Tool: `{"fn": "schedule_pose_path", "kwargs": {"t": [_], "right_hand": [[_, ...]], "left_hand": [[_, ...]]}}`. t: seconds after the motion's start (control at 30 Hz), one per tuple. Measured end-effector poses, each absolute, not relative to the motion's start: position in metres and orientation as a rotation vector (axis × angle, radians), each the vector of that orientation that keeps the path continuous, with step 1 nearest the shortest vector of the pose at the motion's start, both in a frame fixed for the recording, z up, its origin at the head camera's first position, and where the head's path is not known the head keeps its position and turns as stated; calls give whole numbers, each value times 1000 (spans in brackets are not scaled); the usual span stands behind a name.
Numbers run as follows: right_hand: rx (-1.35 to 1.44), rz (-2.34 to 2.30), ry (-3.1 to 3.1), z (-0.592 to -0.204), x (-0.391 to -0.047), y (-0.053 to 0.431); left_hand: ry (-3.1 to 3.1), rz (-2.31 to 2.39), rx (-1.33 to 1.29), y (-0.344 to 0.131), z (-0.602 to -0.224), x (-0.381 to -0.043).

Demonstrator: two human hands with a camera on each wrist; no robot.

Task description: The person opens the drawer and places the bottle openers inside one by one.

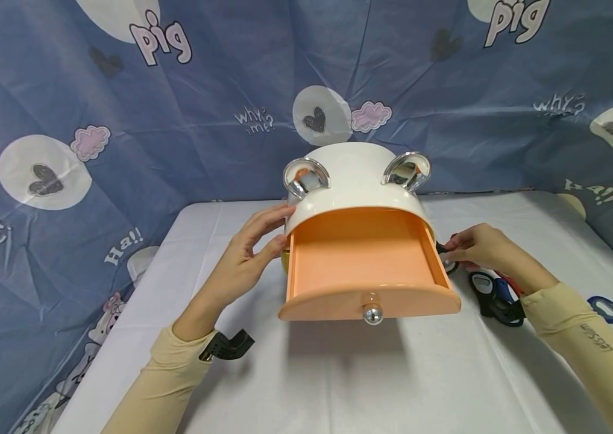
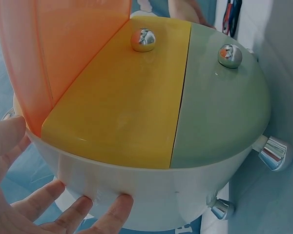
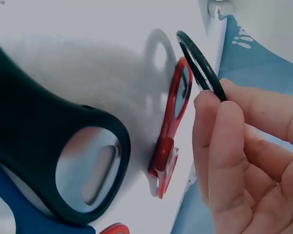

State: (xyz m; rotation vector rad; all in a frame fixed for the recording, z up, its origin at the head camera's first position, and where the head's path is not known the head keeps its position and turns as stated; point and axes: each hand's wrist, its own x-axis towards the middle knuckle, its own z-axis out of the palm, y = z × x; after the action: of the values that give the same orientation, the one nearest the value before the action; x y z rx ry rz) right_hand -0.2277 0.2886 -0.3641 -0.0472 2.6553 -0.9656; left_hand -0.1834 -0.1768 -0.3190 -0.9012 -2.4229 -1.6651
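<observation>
A white rounded chest of drawers (image 1: 349, 175) stands on the table with its orange drawer (image 1: 357, 253) pulled out; no objects lie in that drawer. Its yellow drawer (image 2: 127, 97) and green drawer (image 2: 219, 107) are pushed in. My left hand (image 1: 241, 256) rests its spread fingers against the chest's left side. Beside the chest's right side, my right hand (image 1: 482, 247) pinches a black-rimmed bottle opener (image 3: 214, 80) between thumb and fingers. The right wrist view shows it nearly edge-on, with part hidden in the grip. A red-edged piece (image 3: 161, 156) appears just beyond it.
A black bottle opener (image 1: 482, 283) and a blue one (image 1: 503, 290) overlap by my right wrist. Another blue-rimmed opener (image 1: 606, 309) lies farther right. A patterned blue cloth (image 1: 230, 90) hangs behind the white table (image 1: 339, 386). A black strap (image 1: 227, 346) sticks out from my left wrist.
</observation>
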Motion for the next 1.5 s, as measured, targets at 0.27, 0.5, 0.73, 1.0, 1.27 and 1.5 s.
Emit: {"fn": "schedule_pose_path", "kwargs": {"t": [0.27, 0.5, 0.73, 1.0, 1.27, 1.5], "right_hand": [[-58, -960, 2681, -356, -229, 294], [-64, -1002, 2700, -343, -226, 300], [-79, -1018, 2746, -319, -219, 307], [-76, -932, 2884, -282, -198, 312], [-49, -887, 3021, -255, -178, 305], [-60, -870, 3102, -238, -160, 295]], "left_hand": [[-2419, -1678, -896, -178, -320, -183], [-2410, -1684, -898, -178, -321, -183], [-2411, -1682, -900, -177, -321, -183], [-2402, -1687, -908, -177, -320, -184], [-2394, -1696, -915, -177, -320, -184], [-2379, -1712, -925, -177, -320, -184]]}}
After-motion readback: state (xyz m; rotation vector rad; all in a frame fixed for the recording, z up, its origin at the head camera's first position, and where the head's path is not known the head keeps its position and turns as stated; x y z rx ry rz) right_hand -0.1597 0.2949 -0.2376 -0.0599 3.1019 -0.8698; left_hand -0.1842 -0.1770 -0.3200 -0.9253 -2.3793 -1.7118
